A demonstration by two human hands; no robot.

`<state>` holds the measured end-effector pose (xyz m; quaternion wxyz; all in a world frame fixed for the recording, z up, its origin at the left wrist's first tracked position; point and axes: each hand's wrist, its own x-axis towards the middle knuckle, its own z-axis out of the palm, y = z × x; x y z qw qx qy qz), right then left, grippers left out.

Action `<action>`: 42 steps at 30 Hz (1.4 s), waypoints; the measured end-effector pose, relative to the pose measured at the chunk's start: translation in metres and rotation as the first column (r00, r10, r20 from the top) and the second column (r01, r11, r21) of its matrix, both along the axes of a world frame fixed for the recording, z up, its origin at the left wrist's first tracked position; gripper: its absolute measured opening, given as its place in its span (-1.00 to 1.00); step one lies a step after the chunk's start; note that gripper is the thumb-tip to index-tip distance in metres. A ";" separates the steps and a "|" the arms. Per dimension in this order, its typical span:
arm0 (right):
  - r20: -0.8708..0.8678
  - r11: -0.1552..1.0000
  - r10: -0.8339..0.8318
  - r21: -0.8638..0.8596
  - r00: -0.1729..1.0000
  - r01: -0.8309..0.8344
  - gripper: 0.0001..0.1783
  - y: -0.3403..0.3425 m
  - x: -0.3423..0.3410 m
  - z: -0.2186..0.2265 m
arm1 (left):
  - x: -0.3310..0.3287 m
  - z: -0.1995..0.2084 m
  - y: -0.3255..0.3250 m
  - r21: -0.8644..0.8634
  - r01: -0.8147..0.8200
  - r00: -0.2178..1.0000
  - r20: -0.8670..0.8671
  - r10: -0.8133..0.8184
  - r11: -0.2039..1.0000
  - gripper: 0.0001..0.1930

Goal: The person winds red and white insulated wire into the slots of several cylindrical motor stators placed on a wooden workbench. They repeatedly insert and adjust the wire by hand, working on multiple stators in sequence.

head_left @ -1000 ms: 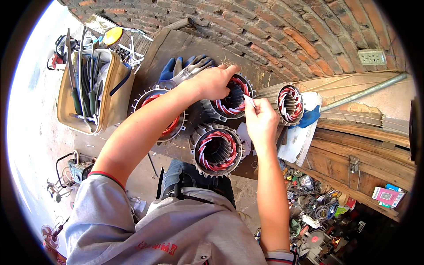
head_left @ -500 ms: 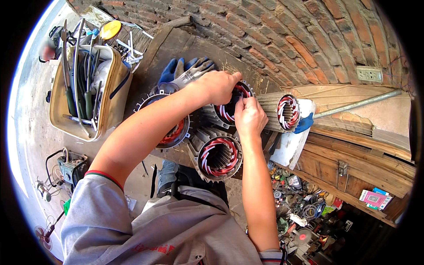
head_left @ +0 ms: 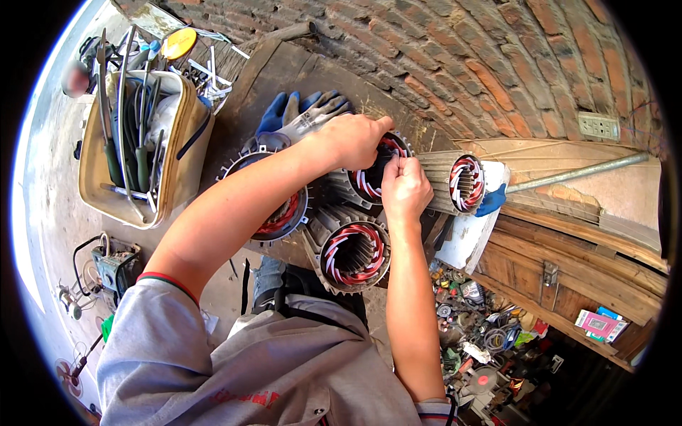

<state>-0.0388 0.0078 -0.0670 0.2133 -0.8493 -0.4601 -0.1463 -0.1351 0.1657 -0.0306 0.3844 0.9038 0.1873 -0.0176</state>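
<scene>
A finned motor stator [head_left: 345,187] with red and white windings lies between my hands, its round opening toward me. My left hand [head_left: 359,140] is closed at its upper rim, the thumb side and fingertips mostly hidden. On the right side of the opening my right hand [head_left: 407,188] pinches at the windings; what is between the fingers is too small to make out. Nearer to me stands another stator [head_left: 383,248], its bore showing. A third stator [head_left: 439,186] lies to the right. Under my left forearm a round stator [head_left: 285,213] with red windings is partly covered.
Blue and grey work gloves [head_left: 302,113] lie on the dark wooden table [head_left: 298,67]. A cream bin [head_left: 181,160] of tools stands left. The brick wall [head_left: 455,64] rises behind. A metal pipe [head_left: 579,172] and a heap of parts [head_left: 479,341] are at right.
Both hands stay at the same stator, with only slight shifts of the fingers. My right hand is a touch farther right in view; the whole scene has shifted slightly too.
</scene>
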 end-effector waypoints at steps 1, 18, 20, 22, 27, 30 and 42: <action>0.000 1.000 0.006 -0.006 1.000 -0.006 -0.81 0.000 0.000 0.001 | -0.001 0.006 0.000 -0.014 -0.006 1.000 -0.006 0.006 1.000 -0.44; 0.083 0.953 0.297 -0.079 0.951 -0.291 -0.91 0.014 0.021 0.022 | 0.000 -0.010 -0.003 -0.010 -0.049 0.998 0.046 0.049 0.999 -0.45; 0.067 0.950 0.306 -0.083 0.950 -0.301 -0.91 0.012 0.023 0.020 | 0.000 -0.011 -0.003 -0.017 -0.057 0.996 0.061 0.058 0.998 -0.45; 0.040 0.952 0.303 -0.058 0.952 -0.300 -0.91 0.009 0.022 0.018 | 0.000 -0.009 -0.003 -0.020 -0.053 0.998 0.042 0.053 0.998 -0.45; -0.001 0.958 0.272 -0.098 0.962 -0.270 -0.87 0.009 0.021 0.016 | -0.001 -0.012 -0.004 -0.019 -0.052 0.997 0.052 0.053 0.998 -0.44; 0.002 0.957 0.266 -0.119 0.964 -0.264 -0.84 0.008 0.021 0.015 | -0.001 -0.010 -0.003 -0.033 -0.054 0.997 0.045 0.056 0.998 -0.44; -0.160 0.930 0.168 -0.300 0.973 -0.210 -0.88 0.027 0.017 0.042 | -0.002 -0.011 -0.001 -0.029 -0.046 0.995 0.082 0.048 0.999 -0.43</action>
